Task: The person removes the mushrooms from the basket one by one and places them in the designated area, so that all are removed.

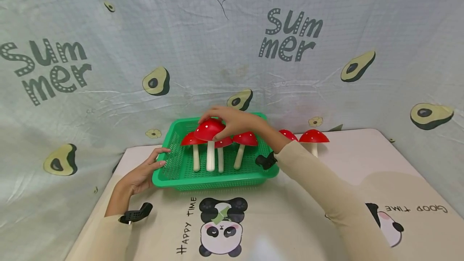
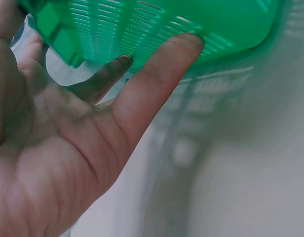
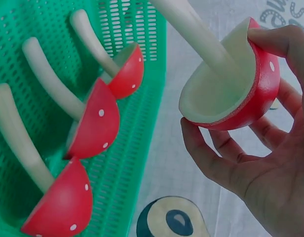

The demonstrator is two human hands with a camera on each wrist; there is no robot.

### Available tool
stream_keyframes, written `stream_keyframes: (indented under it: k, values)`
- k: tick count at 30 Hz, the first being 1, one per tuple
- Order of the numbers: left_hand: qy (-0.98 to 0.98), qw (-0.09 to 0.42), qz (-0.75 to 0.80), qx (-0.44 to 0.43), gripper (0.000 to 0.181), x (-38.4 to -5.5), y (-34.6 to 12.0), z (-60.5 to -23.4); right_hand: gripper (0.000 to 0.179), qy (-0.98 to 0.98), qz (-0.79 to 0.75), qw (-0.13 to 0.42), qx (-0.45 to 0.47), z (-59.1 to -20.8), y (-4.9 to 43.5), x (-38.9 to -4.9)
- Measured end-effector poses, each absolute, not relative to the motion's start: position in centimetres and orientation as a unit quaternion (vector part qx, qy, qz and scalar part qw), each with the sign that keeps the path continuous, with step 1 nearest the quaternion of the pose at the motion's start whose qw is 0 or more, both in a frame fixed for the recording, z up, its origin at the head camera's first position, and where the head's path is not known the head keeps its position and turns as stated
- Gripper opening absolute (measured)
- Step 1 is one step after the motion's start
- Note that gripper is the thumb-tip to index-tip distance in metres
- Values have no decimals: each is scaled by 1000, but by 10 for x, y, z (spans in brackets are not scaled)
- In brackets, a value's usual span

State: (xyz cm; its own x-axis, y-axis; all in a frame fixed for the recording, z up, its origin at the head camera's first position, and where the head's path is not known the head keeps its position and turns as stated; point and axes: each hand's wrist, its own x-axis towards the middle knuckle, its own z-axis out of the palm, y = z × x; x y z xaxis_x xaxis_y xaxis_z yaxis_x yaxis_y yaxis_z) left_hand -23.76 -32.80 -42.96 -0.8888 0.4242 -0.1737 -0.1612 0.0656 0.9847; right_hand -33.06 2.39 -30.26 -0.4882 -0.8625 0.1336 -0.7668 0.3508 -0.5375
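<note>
At the left of the table [image 1: 159,228], the left hand [image 1: 143,172] is spread at the left rim of a green basket [image 1: 217,182], its thumb touching the wall. A black wrist camera [image 1: 137,213] sits below that hand, at the end of a beige sleeve [image 1: 112,235].

Inside the basket lie a left mushroom [image 1: 189,139], a middle mushroom [image 1: 220,158] and a right mushroom [image 1: 245,138], each with a red, white-dotted cap toward the far side and a pale stem toward the near side. Over the basket, between the left and middle ones as the head view shows it, is the held mushroom [image 1: 208,133], cap up and stem down. The right hand [image 1: 235,120] pinches that cap by its edge, thumb on one side and fingers round the other; whether the stem touches the basket, I cannot tell.

On the near side of the basket, a panda print [image 1: 221,228] marks the table. Farther right, beyond the right forearm, two more mushrooms [image 1: 313,136] stand near the far edge, partly hidden by the arm. Behind everything hangs a pale cloth [image 1: 203,43] with avocado prints.
</note>
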Motion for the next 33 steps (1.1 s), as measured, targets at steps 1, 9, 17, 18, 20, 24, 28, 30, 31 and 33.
stream_keyframes:
  k: [1,9,17,18,20,24,28,30,31,33]
  values:
    - [696,216,678,95,33,-238,-328,-430,54,817,-277,87,-498,-302,26,-330]
    - [690,215,684,97,33,-237,-329,-430,54,819,-290,89,-488,-298,45,-323]
    - [690,218,684,93,31,-236,-328,-429,51,781,-392,161,-459,-307,71,-317]
    - [690,218,684,93,30,-236,-328,-429,51,775,-408,170,-453,-309,74,-317]
    - [690,217,684,92,30,-236,-327,-429,51,767,-426,174,-447,-313,80,-315]
    - [691,217,684,91,30,-236,-327,-429,49,764,-438,164,-445,-319,90,-312]
    - [689,219,684,93,30,-235,-328,-430,42,768,-451,166,-423,-322,97,-307]
    - [687,220,686,97,30,-235,-328,-430,34,768,-457,160,-418,-323,99,-305]
    - [686,221,686,99,30,-235,-328,-430,31,768,-460,156,-417,-324,100,-303]
    - [686,220,686,101,30,-235,-328,-429,28,769,-462,144,-418,-325,101,-301]
